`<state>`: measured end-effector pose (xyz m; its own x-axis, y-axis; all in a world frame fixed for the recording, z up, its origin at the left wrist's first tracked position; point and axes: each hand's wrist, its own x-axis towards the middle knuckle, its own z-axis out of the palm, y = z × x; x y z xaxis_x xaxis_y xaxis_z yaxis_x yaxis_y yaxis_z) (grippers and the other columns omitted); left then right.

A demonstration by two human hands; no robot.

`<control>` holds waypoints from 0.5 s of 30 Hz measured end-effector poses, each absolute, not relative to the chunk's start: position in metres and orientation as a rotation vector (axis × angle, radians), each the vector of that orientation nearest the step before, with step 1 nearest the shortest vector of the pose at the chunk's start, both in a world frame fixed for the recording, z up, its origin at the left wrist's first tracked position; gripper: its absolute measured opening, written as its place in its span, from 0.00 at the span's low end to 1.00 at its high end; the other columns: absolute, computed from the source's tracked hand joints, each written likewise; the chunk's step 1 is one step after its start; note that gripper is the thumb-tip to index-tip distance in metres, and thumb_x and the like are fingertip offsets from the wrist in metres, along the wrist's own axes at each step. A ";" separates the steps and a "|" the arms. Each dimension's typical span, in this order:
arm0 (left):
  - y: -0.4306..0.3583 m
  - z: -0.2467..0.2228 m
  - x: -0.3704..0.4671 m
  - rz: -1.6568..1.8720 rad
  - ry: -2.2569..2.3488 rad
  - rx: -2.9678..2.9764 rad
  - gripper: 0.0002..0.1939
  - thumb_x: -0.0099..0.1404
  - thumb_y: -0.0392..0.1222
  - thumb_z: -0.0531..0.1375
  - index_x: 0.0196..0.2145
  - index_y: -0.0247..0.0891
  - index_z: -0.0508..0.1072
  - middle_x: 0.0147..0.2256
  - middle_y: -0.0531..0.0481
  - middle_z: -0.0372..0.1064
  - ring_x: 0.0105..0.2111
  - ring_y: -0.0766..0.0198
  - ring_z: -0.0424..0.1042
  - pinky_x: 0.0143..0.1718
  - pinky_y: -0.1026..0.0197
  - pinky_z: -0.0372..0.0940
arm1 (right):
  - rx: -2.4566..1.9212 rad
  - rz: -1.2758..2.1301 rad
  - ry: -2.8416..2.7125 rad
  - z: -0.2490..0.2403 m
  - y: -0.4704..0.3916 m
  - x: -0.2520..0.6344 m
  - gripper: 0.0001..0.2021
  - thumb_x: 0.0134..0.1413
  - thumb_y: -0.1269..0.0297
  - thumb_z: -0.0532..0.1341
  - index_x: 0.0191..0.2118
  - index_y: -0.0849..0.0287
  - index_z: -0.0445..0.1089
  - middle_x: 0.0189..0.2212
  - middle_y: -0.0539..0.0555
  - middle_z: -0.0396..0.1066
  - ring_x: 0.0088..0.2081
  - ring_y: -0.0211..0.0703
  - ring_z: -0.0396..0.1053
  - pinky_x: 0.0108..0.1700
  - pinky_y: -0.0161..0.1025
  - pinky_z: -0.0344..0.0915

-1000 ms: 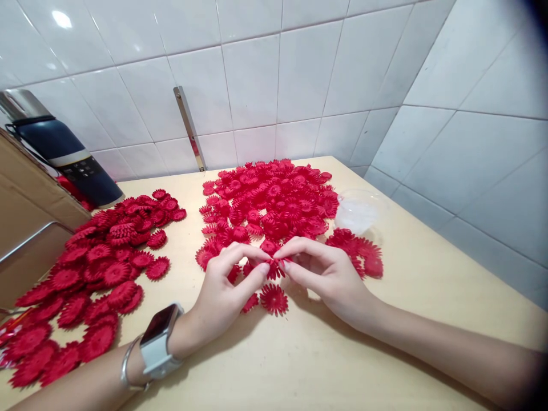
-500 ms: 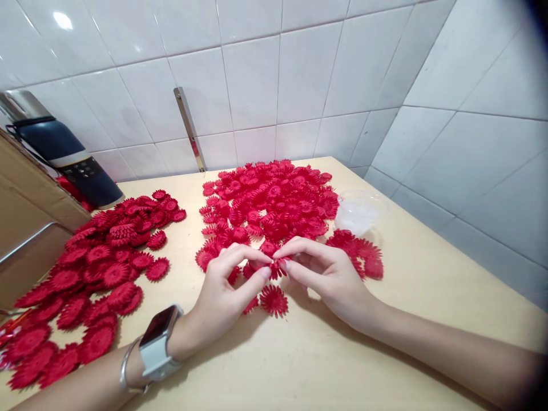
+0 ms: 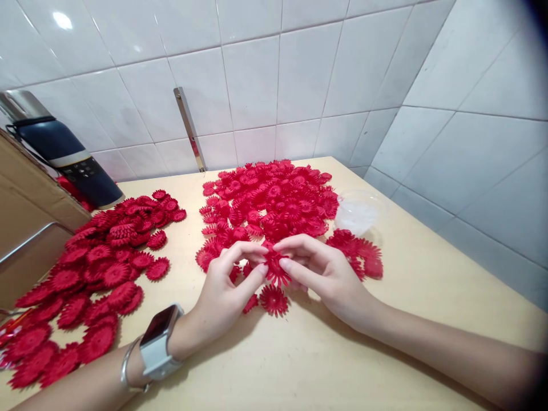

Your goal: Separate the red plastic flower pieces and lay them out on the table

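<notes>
Between the fingertips of both hands is a red fringed flower piece, held above the table with its petals pointing down and outward. My left hand pinches its left side with thumb and forefinger; a watch and a bangle are on that wrist. Its right side is gripped by my right hand in the same kind of pinch. Directly below, a single red flower piece lies flat on the table. Behind the hands spreads a large heap of red flower pieces, partly covered by my fingers.
A second pile of red flower pieces covers the left side of the table. A dark blue bottle stands behind a cardboard box at far left. Clear plastic lies right of the heap, near more red pieces.
The flower piece between my fingers has turned, so more of its petals now show. My fingertips have parted slightly around it; both hands stay in nearly the same place.
</notes>
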<state>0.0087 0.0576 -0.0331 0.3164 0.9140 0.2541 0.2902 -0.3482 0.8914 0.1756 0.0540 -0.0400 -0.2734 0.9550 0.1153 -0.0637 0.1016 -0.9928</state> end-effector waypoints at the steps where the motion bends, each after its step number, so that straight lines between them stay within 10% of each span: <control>1: 0.058 -0.033 0.009 1.037 1.061 1.819 0.07 0.61 0.34 0.56 0.39 0.39 0.68 0.35 0.51 0.69 0.35 0.65 0.68 0.34 0.64 0.65 | -0.923 1.376 -1.457 -0.040 0.054 0.175 0.07 0.51 0.68 0.58 0.38 0.57 0.64 0.29 0.49 0.67 0.27 0.35 0.65 0.27 0.33 0.62; 15: 0.056 -0.033 0.007 1.066 1.108 1.757 0.06 0.62 0.40 0.55 0.38 0.40 0.68 0.36 0.50 0.69 0.34 0.64 0.68 0.29 0.65 0.63 | -1.065 1.045 -1.880 -0.042 0.053 0.178 0.18 0.58 0.63 0.51 0.18 0.58 0.53 0.16 0.45 0.54 0.19 0.33 0.52 0.23 0.33 0.50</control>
